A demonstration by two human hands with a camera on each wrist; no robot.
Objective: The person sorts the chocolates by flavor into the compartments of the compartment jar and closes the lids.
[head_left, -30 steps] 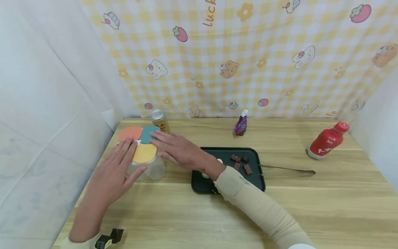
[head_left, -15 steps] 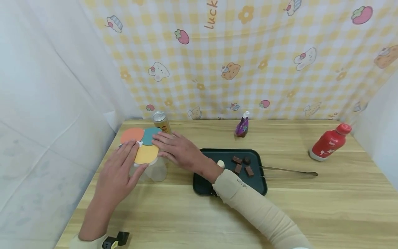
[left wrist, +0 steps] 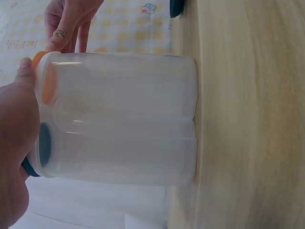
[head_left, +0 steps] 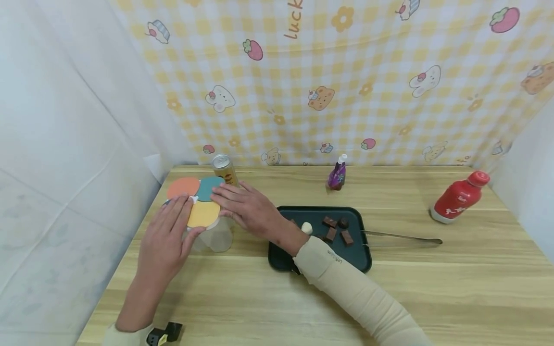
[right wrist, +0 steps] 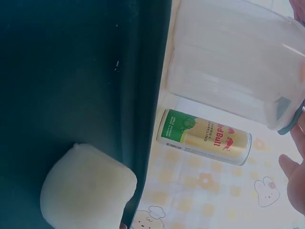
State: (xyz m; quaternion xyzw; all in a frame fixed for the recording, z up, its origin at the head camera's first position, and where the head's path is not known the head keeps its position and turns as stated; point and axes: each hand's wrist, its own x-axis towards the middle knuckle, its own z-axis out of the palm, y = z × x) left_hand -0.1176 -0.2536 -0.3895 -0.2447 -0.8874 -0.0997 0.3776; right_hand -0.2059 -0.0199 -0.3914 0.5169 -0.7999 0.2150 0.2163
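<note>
A translucent plastic storage container (left wrist: 119, 119) stands upright on the table, its top made up of orange (head_left: 183, 187), teal (head_left: 210, 189) and yellow (head_left: 204, 214) lids, with a dark blue one mostly hidden. My left hand (head_left: 166, 240) lies over the near left of that top, fingers straight and the thumb at the yellow lid's edge. Across from it, my right hand (head_left: 248, 206) rests extended fingertips on the teal lid, its thumb beside the yellow one. Both hands press from above and neither grips anything. No contents show through the cloudy walls in the left wrist view.
Behind the container stands a gold drink can (right wrist: 205, 137). A dark tray (head_left: 361, 250) holds chocolate pieces (head_left: 331, 234) and a pale lump (right wrist: 88, 188), with tongs (head_left: 402, 235) reaching out rightward. A purple pouch (head_left: 336, 175) and a red bottle (head_left: 459, 198) stand farther off.
My left wrist and forearm have shifted slightly to the right, while the fingers stay on the lids. The right hand keeps its place, and the head view has moved a little.
</note>
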